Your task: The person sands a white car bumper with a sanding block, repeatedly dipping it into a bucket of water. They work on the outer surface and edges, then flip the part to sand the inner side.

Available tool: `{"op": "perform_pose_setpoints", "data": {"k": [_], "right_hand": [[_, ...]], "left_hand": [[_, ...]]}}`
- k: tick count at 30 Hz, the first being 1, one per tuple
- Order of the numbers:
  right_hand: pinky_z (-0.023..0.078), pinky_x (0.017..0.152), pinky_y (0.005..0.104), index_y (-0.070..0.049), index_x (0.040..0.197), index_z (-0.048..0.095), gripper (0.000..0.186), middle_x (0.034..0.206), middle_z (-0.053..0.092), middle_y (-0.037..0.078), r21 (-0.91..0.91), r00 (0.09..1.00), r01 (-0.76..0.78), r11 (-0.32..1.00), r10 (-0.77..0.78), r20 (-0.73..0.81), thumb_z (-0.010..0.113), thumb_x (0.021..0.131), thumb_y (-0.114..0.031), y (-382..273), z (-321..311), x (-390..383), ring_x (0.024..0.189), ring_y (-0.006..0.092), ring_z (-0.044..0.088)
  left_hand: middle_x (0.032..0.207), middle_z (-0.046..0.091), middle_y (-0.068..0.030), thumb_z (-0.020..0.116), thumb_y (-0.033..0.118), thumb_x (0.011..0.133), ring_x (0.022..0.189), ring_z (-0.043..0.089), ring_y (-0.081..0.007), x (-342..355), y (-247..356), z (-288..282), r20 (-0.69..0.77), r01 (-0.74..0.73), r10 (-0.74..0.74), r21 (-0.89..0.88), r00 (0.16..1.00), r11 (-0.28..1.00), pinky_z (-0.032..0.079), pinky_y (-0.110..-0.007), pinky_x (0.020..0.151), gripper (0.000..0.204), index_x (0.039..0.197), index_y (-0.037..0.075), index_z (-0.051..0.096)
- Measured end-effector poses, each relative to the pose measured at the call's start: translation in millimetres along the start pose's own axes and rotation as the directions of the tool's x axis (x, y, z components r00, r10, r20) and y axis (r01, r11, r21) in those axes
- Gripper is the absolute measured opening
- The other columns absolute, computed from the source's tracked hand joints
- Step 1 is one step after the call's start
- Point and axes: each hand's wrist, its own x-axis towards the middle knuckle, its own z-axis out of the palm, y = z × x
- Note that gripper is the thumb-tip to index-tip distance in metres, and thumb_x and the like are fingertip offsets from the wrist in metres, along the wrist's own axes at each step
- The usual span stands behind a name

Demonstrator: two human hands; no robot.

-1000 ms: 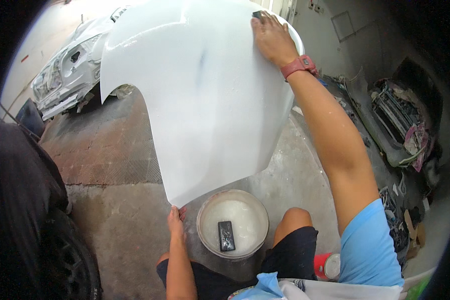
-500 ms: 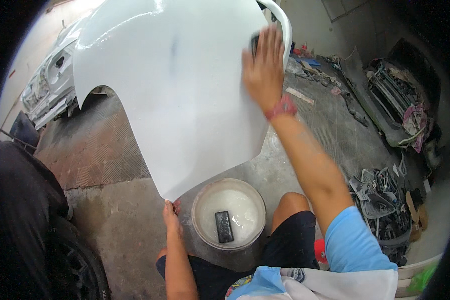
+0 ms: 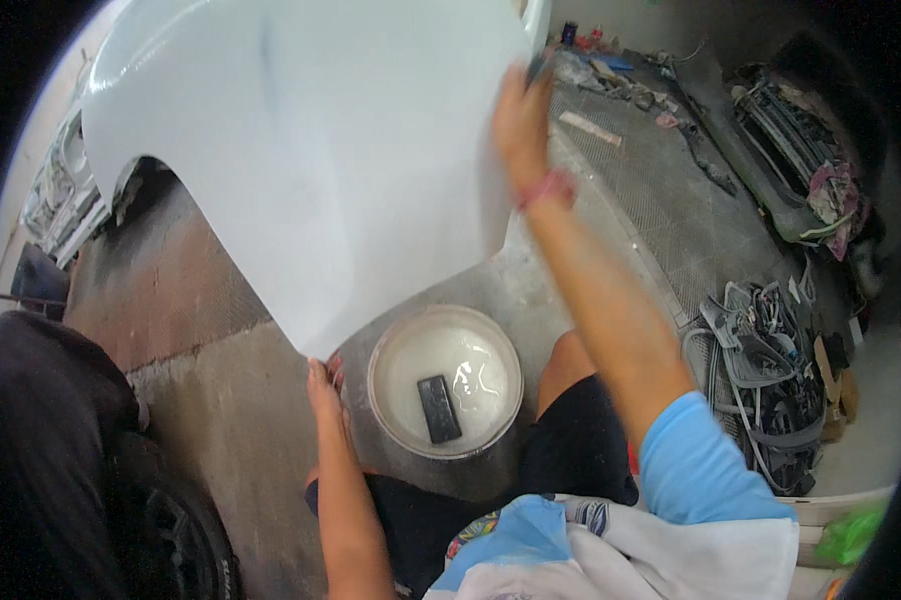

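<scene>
a: where is the main piece sitting?
b: the white panel (image 3: 350, 170) is filling the upper middle, its narrow lower corner pointing down this way above the concrete floor (image 3: 210, 420). whatever is supporting the far end, i'm not seeing it.
a: and the hands?
b: the left hand (image 3: 325, 388) is pinching that corner, its grip clamping on the panel. the right hand (image 3: 522, 130) is resting at the panel's right edge, its grip clasping a small dark block (image 3: 538, 66); blur is hiding how each finger is wrapping.
a: what are you worrying about?
b: that edge, mostly. with the block sitting so near it, uneven pressure could be tipping it over and marking the rim. and if the left grip is loosening, the corner could be swinging away.
a: anything nearby?
b: a round bucket (image 3: 485, 446) is standing just beyond the lower edge, holding cloudy liquid (image 3: 450, 345) and a dark rectangular block (image 3: 438, 409). the right knee (image 3: 567, 370) is sitting near it, so a careless shift could be spilling it. farther out, tangled scrap parts (image 3: 770, 380) are lying to the right.
</scene>
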Motion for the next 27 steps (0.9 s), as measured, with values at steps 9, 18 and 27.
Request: {"op": "perform_pose_setpoints", "data": {"k": [9,18,27], "right_hand": [[0.028,0.128,0.0477,0.009,0.161,0.030,0.066,0.164,0.036,0.033,0.113,0.917,-0.391,0.914,0.375,0.139,0.036,0.117,-0.040,34,-17,-115,0.152,0.0471,0.037],[0.003,0.135,0.0475,0.008,0.169,0.003,0.075,0.177,0.002,0.032,-0.047,0.852,-0.524,0.851,0.524,0.000,0.035,0.116,-0.036,29,11,-252,0.166,0.0416,0.002],[-0.006,0.134,0.0535,0.009,0.167,-0.010,0.081,0.176,-0.017,0.030,0.007,0.727,-0.662,0.750,0.639,0.252,0.033,0.115,-0.036,-101,77,-318,0.165,0.0420,-0.016]], "left_hand": [[0.148,0.064,-0.0116,0.042,0.060,0.113,0.132,0.061,-0.0231,-8,10,0,0.038,0.022,-0.021,-0.009,0.999,1.000,0.043,-0.038,0.111,0.068,0.156,0.008,0.050],[0.150,0.063,-0.0136,0.042,0.058,0.114,0.138,0.057,-0.0260,-23,16,-1,0.050,0.008,-0.008,-0.004,0.999,1.000,0.041,-0.042,0.116,0.067,0.154,0.005,0.051],[0.146,0.068,-0.0048,0.039,0.055,0.116,0.125,0.063,-0.0157,-17,5,-5,-0.006,-0.015,0.015,0.023,1.000,1.000,0.045,-0.033,0.104,0.056,0.150,0.013,0.056]]}}
